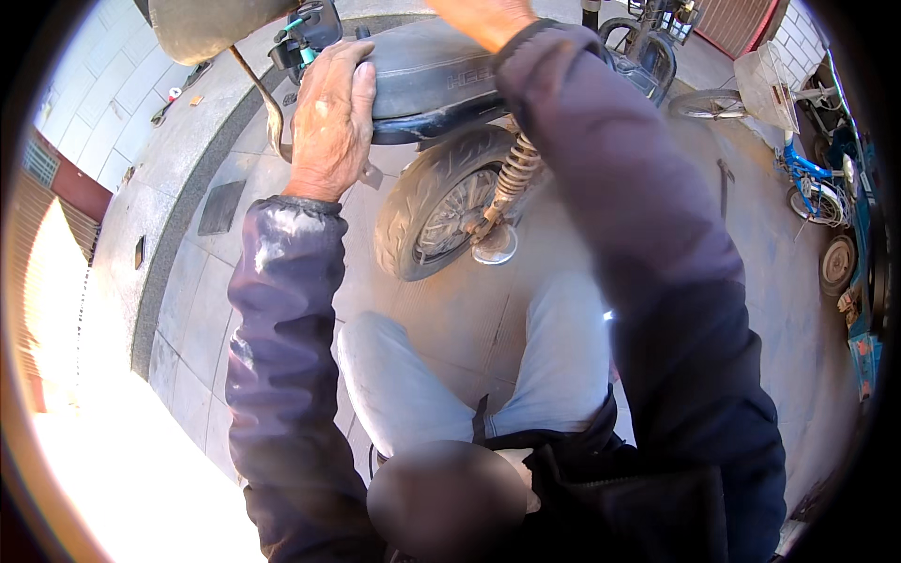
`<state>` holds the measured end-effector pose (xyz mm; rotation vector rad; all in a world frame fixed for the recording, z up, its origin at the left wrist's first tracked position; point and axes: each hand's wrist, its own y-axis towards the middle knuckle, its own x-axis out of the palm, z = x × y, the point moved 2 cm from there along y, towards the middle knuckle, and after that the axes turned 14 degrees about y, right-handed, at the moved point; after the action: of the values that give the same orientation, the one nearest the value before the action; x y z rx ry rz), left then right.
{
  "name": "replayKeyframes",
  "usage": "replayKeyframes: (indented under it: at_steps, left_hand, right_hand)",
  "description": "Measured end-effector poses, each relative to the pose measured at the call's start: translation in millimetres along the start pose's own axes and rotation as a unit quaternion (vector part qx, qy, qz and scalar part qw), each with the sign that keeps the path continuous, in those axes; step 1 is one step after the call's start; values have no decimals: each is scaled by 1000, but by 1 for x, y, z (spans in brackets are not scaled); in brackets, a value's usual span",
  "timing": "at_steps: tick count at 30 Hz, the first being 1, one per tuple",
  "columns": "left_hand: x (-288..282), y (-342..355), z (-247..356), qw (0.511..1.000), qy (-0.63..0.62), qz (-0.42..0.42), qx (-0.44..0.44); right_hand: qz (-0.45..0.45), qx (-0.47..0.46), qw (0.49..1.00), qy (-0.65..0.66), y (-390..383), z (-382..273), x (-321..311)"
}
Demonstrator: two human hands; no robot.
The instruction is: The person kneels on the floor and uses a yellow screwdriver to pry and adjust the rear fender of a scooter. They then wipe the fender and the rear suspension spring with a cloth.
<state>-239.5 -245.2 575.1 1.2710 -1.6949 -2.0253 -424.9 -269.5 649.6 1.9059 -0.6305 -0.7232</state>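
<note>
My left hand lies with its fingers stretched out on the left end of the dark grey seat of a motorbike or scooter. My right hand is past the seat at the upper edge of the picture, where its fingers are cut off. Below the seat are a dusty wheel with a thick tyre and a coil-spring shock absorber. To the left of the seat, a rounded beige-grey piece adjoins a bent rusty rod. A black plastic part with turquoise bits is beside it.
A dark flat square lies on the tiled floor, next to a curved stone ledge. On the right are a long thin tool, a bicycle with a basket and a blue bicycle. My knees are below the wheel.
</note>
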Motion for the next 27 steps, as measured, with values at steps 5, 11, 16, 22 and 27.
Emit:
replayKeyframes:
  at_steps: [5, 11, 16, 22, 27]
  left_hand:
    - [-4, -6, -5, 999, -16, -51, -9]
    - [-16, -3, 2, 995, 2, -102, 24]
    - [-23, 0, 11, 990, 0, -138, -7]
    - [-25, 5, 19, 987, -10, -154, -37]
    - [-24, 0, 17, 987, 20, -158, -2]
  right_hand:
    - [73, 28, 988, 131, -25, -23, -98]
    - [-6, 314, 928, 200, -117, -9, -142]
    - [-57, 364, 913, 177, -194, 1, -133]
    - [-51, 423, 868, 257, -236, 3, -117]
    - [-56, 489, 828, 270, -250, 5, -113]
